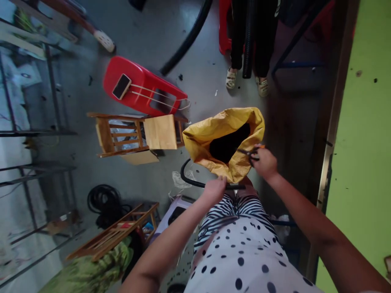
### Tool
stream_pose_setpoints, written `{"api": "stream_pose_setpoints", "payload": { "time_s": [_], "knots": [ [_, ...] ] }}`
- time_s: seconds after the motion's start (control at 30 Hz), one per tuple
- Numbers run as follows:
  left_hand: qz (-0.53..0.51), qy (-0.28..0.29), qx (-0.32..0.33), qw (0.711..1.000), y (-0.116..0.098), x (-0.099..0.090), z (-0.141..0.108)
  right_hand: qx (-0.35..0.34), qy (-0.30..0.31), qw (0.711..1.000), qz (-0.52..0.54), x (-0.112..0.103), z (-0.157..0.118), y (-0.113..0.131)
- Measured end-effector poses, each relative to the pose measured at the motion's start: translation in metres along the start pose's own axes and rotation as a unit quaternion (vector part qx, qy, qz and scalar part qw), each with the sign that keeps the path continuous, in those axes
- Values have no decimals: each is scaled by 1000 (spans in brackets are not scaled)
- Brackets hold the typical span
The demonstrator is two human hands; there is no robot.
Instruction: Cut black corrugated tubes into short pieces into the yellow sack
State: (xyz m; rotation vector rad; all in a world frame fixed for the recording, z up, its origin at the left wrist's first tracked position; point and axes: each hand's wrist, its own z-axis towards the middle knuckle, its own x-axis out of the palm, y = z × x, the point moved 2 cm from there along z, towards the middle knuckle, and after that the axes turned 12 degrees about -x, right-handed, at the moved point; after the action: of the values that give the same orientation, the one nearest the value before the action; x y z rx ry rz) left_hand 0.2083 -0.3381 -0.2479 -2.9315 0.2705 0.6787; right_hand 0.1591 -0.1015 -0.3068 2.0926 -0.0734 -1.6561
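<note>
A yellow woven sack (210,126) stands upright before my legs, its wide mouth open and its inside dark. My right hand (265,162) is closed on a pair of scissors (253,153) with orange and black handles, its blades pointing left over the sack's near-right rim. At the near rim, my left hand (216,189) is closed around a thin black hose (186,173), its fingertips against the sack's edge. One stretch of the hose curves off to the left; a short piece shows right of my hand. What fills the sack is too dark to make out.
A red stool (134,79) bears a phone (122,86) with a cord. Next to it lies a wooden chair (160,132). Coiled black hose (105,199) rests on the floor. A person's legs (255,40) are ahead; a green surface (360,142) borders the right.
</note>
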Motion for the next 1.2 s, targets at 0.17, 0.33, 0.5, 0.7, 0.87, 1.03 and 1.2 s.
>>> {"api": "stream_pose_setpoints", "payload": {
  "time_s": [0.17, 0.33, 0.5, 0.7, 0.87, 1.03, 1.2],
  "knots": [
    [5, -2, -136, 991, 46, -19, 30, -42, 188, 980, 49, 26, 35, 54],
    [-24, 4, -197, 980, 93, -16, 9, 47, 280, 958, 27, 26, 28, 39],
    [-180, 16, -137, 974, 103, -6, -20, 88, 266, 960, 18, 3, -36, 21],
    [-307, -31, -26, 951, 72, -7, -16, 143, 195, 968, 62, -8, -57, 44],
    [-395, -39, -31, 917, 56, -8, -4, 264, 135, 940, 171, -3, -66, 46],
    [-330, -53, -53, 941, 39, -8, 18, 348, 92, 898, 252, 7, -80, 43],
    [-114, -71, -88, 987, 9, -11, 82, 442, -11, 875, 197, 30, -91, 11]
  ]
}}
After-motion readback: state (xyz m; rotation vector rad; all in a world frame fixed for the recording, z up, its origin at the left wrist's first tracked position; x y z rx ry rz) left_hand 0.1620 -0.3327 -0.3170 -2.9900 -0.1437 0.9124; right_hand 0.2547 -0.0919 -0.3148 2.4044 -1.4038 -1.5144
